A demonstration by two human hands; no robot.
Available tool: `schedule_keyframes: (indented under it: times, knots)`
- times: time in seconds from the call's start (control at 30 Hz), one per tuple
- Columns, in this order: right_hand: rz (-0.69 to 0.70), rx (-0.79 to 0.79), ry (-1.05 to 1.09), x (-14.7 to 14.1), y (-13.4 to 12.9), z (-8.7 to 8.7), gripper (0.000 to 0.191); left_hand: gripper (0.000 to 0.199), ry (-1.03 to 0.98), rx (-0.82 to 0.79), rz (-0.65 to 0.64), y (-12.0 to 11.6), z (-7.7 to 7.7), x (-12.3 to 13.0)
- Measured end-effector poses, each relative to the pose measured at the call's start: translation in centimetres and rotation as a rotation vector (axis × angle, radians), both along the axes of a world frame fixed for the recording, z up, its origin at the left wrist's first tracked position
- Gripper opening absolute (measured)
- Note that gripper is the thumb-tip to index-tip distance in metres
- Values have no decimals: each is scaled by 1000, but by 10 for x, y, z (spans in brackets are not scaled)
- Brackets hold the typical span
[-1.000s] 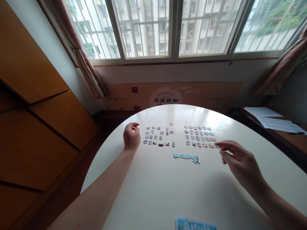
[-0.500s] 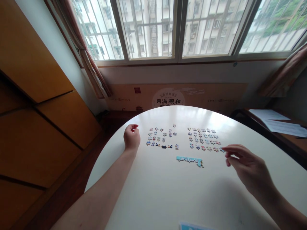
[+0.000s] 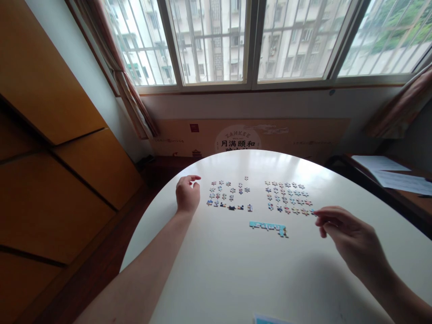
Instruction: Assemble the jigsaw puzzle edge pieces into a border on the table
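My right hand (image 3: 349, 229) is at the right end of the front row of loose jigsaw pieces. Its fingers are bent together, and the fingertips are on a small blue jigsaw piece (image 3: 312, 212), partly covering it. Left of the other pieces, my left hand (image 3: 188, 192) rests by the table's left edge. Its index finger points out, apart from the thumb, with nothing seen between them. A joined strip of light-blue puzzle (image 3: 266, 226) lies nearer to me, between both hands. Several loose pieces (image 3: 284, 199) form rows on the right, and another group (image 3: 218, 196) lies on the left.
The white table (image 3: 216, 270) has a rounded far edge. A blue printed sheet or box (image 3: 270, 320) shows at the bottom edge. Papers (image 3: 401, 180) lie on a dark side table at the right. Orange-brown cabinets (image 3: 33, 198) stand at the left, and barred windows lie ahead.
The left index finger has stretched out from its curl, away from the thumb. The right hand stays at the same piece, with hardly any movement. The view has shifted slightly.
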State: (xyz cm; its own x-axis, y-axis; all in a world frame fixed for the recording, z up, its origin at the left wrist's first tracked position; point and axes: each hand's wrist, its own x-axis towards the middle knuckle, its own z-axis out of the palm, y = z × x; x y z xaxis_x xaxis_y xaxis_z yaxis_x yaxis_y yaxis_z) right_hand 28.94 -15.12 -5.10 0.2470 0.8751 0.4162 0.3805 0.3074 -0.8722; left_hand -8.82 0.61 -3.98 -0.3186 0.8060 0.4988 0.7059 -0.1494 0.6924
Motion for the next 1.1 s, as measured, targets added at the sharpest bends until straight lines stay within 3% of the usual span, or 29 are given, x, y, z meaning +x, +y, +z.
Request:
schedule_keyframes:
  times: [0.23, 0.37, 0.77, 1.1]
  knots:
    - [-4, -4, 6, 3, 0, -3, 16, 21, 498, -251, -116, -12, 12, 8]
    - [-5, -3, 8, 2, 0, -4, 16, 19, 645, -314, -143, -16, 15, 12]
    - [1, -20, 4, 3, 0, -4, 14, 20, 712, -401, -147, -17, 19, 13]
    - [-18, -42, 21, 3, 2, -3, 12, 20, 621, -446, -135, -18, 19, 14]
